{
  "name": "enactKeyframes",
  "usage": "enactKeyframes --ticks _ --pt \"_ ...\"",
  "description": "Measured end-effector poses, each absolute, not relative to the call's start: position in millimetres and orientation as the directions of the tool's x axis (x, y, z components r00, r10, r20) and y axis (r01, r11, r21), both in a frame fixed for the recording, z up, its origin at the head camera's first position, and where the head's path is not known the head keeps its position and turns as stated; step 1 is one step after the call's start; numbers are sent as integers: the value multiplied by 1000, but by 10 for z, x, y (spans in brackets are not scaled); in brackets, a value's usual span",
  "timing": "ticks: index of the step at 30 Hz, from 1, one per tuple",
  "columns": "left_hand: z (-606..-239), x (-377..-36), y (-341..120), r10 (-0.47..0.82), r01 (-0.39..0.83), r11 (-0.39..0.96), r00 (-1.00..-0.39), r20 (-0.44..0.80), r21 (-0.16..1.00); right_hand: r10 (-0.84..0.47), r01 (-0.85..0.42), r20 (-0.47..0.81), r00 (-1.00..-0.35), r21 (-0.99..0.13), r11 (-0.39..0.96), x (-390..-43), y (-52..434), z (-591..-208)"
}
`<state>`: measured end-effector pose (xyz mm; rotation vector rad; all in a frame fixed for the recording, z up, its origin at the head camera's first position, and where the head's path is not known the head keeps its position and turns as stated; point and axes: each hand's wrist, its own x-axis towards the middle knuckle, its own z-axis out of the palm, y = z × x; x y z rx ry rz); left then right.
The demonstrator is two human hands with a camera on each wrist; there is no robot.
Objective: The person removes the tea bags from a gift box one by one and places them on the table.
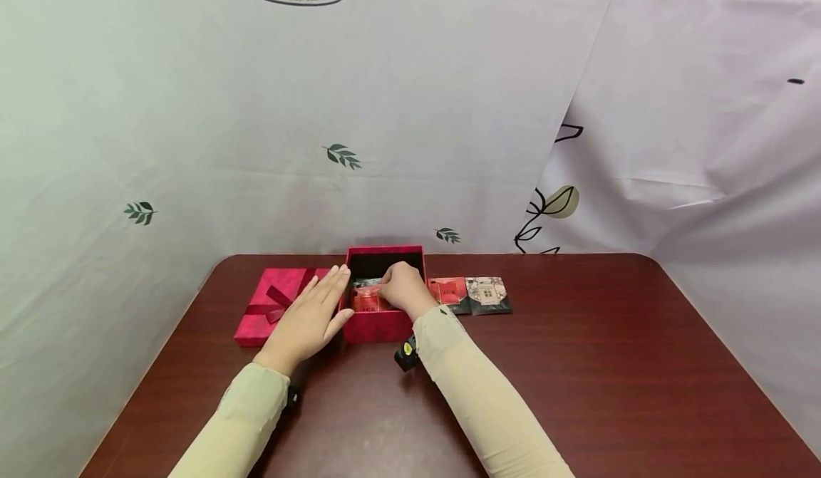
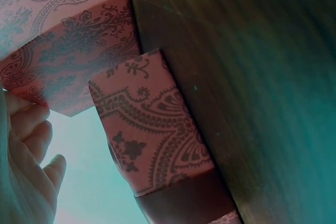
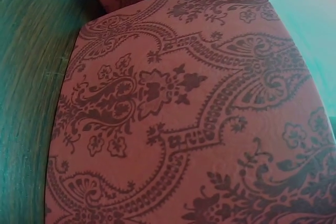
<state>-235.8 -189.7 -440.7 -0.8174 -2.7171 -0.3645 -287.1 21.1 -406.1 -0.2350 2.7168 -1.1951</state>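
Packets (image 1: pixel 366 300), the front one red, lie inside an open red box (image 1: pixel 377 328) near the far edge of the table, where the right hand (image 1: pixel 404 287) reaches in over them with bent fingers, though whether these pinch a packet cannot be told. Fingers straight and thumb spread away, the left hand (image 1: pixel 310 323) lies along the box's left side, partly in front of a red lid (image 1: pixel 279 294) with a ribbon bow. Just right of the box, a red sachet (image 1: pixel 449 291) and a flowered sachet (image 1: pixel 487 294) lie side by side on the brown table (image 1: pixel 609 371).
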Motion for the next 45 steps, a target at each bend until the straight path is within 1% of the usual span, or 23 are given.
enactKeyframes --ticks 5,10,16,25,35,39,45 --pt "-4412 -2355 -1898 491 557 814 -812 316 166 -213 -58 -105 -971 -765 641 -2871 210 -4065" --pt "-4396 -2350 -1908 491 549 818 -822 290 171 -200 -34 -101 -975 -814 580 -2885 187 -4090" --pt "-4396 -2366 -1913 490 545 819 -827 276 178 -191 -76 -37 -981 -831 551 -2877 201 -4069" --pt "-4383 -2363 -1906 489 544 819 -828 273 184 -163 -125 41 -986 -829 546 -2855 208 -4043" --pt "-4413 -2361 -1909 490 558 809 -814 312 185 -142 -252 209 -968 -799 546 -2792 218 -4040" --pt "-4434 -2363 -1907 493 570 802 -801 340 179 -115 -292 272 -955 -812 504 -2746 259 -4010" --pt "-4412 -2353 -1909 488 564 805 -806 335 183 -67 -273 270 -961 -872 405 -2694 386 -3939"
